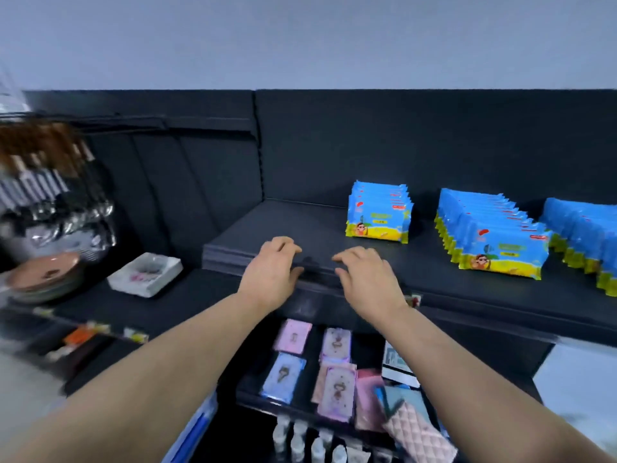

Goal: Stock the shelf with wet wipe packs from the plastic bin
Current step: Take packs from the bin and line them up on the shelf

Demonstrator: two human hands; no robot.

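Hovering at the shelf (253, 225) edge, left hand (270, 275), right hand (367, 282), fingers loosely curled, nothing held, wet wipe packs (379, 213) lined up beyond.

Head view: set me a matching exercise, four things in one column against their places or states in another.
Things
1. wipe packs
2. white tray
3. pink quilted pouch
4. left hand

Places or states
A. low on the left
B. standing in rows on the shelf
C. bottom of the view, right of centre
D. at the shelf's front edge, holding nothing

Pairs: 1-B, 2-A, 3-C, 4-D
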